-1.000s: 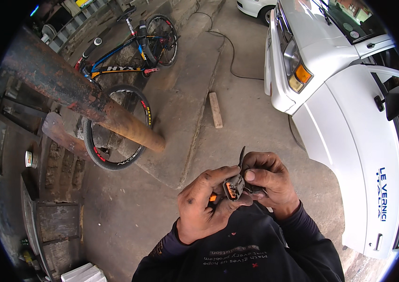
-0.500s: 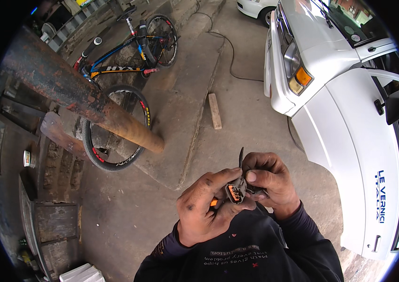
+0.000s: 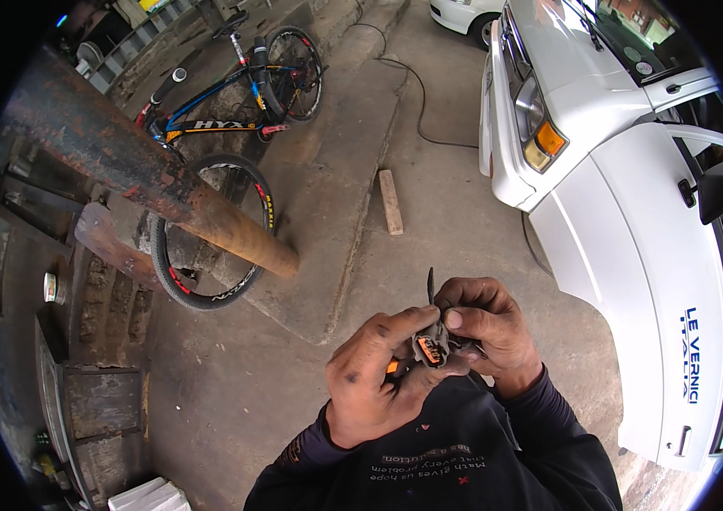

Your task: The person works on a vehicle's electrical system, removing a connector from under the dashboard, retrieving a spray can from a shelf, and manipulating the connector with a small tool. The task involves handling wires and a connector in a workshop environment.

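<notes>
A small dark grey electrical connector [image 3: 430, 350] with an orange insert is held in front of my chest. My left hand [image 3: 371, 368] is closed round it, thumb and index finger pinching its top and side. Bent close against it, the fingers of my right hand [image 3: 491, 334] grip its other side, where dark bits show between thumb and fingertips. A thin dark strip [image 3: 431, 287] sticks up between the two hands; its lower end is hidden. Under the left fingers, a bit of an orange piece [image 3: 393, 366] shows, too covered to name.
A white vehicle [image 3: 596, 247] with its door open stands on the right. At left, a rusty pole [image 3: 182, 192] slants in front of a bicycle [image 3: 216, 126]. On the concrete floor lie a wooden block [image 3: 390, 202] and a dark cable [image 3: 420, 102]. Metal shelving [image 3: 106, 400] lines the left.
The connector and my left hand have shifted slightly right, and the connector is turned a little. The thin strip has tipped slightly left. Both hands keep their grip.
</notes>
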`<state>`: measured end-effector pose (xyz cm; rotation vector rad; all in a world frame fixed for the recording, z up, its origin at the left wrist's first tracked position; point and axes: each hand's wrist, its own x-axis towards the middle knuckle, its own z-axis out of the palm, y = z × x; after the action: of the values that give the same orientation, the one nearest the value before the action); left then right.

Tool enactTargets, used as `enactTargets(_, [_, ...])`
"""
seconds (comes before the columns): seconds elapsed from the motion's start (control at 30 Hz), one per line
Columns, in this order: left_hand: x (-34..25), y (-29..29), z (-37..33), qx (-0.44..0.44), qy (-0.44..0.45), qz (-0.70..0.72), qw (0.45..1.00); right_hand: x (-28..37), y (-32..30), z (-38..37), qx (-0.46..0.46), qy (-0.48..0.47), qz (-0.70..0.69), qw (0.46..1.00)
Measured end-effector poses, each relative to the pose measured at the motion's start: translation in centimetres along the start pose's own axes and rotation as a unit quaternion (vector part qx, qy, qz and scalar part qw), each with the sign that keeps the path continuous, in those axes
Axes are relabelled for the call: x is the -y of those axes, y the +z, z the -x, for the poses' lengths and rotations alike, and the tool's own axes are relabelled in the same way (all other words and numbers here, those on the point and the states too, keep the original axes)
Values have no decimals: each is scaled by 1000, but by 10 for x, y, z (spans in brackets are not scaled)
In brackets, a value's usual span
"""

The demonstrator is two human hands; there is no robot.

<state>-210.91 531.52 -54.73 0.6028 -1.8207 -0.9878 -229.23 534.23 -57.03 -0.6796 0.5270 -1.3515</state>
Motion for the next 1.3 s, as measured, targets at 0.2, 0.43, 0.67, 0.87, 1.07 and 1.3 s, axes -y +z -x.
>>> enactTargets(0.2, [-3,2,3,-15,8,-23,1000,2,1,5,-8,9,-3,1000])
enactTargets(0.43, [1,6,10,-10,10,11,1000,2,4,7,-26,-2,17,1000])
enactTargets(0.67, [6,9,20,16,-10,82,996,7,6,11,-17,3,7,1000])
enactTargets(0.87, [4,9,21,17,-19,95,995,11,12,14,-32,11,9,999])
enactTargets(1.07, [5,8,22,25,-24,107,994,13,14,16,-43,17,24,999])
enactTargets(1.3, [5,12,17,31,-2,81,996,7,8,16,-50,4,15,999])
